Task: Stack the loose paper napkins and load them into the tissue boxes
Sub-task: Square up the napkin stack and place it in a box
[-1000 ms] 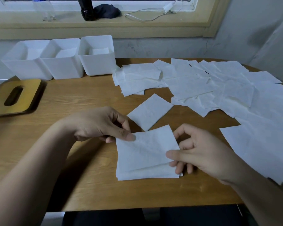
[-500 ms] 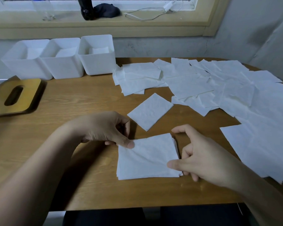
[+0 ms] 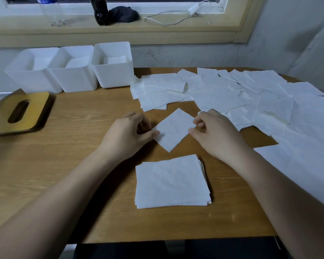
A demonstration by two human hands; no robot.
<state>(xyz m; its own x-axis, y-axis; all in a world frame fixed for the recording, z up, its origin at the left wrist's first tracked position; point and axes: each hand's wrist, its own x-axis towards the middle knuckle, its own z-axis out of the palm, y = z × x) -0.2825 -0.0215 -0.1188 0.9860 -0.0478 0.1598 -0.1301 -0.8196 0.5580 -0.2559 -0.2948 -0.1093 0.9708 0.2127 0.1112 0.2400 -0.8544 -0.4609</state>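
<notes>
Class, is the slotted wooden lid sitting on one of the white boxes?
No, the wooden lid lies on the table, left of the three open white boxes.

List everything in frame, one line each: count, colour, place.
tissue boxes: 3, white, row at back left of table, napkins inside
lid: 1, brown wood with oval slot, left edge of table
napkin stack: 1, white, front centre of table
single napkin: 1, white, beyond the stack, between the hands
loose napkins: many, white, overlapping across back and right of table
table: 1, brown wood
clear bottle: 1, left on windowsill
dark bottle: 1, windowsill
cloth: 1, dark, beside dark bottle
cable: 1, white, windowsill right
left hand: pinches single napkin's left corner
right hand: pinches its right corner
</notes>
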